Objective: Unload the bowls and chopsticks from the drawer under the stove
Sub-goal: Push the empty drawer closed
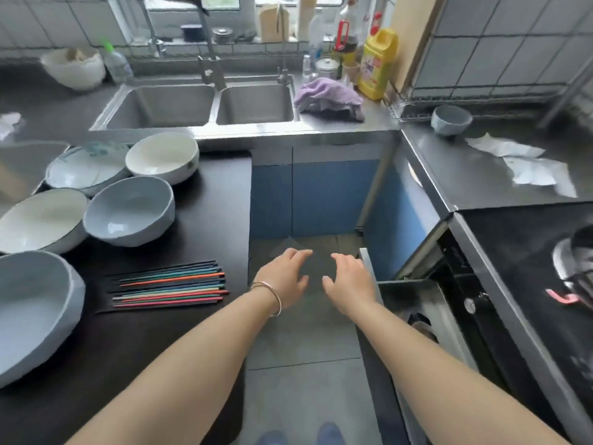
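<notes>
Both arms reach straight forward over the floor, side by side. The left hand (284,277) is palm down, fingers loosely spread and slightly bent, holding nothing; a thin bangle (272,293) circles its wrist. The right hand (349,279) sits just beside it, also palm down, fingers relaxed and a little curled, empty, hovering right at the near corner of the open drawer (414,303). The 2 hands are close but apart.

The drawer stands pulled out under the stove (526,252) on the right; inside it looks dark and shiny, and what lies at the bottom is too blurred to tell.

On the dark counter (160,332) to the left, the chopsticks (168,285) lie flat in a loose bundle, long axis running left to right, coloured ends toward the right near the counter edge. Behind and left of them stand 5 bowls, all upright, mouths up: a big blue one (32,313) nearest, a white one (38,220), a blue one (130,210) touching it, a patterned one (83,168) and a white one (162,157) at the back.

A 6th small bowl (451,119) sits upright on the steel counter far right, past the double sink (205,106). A purple cloth (327,97) is bunched beside the sink.
</notes>
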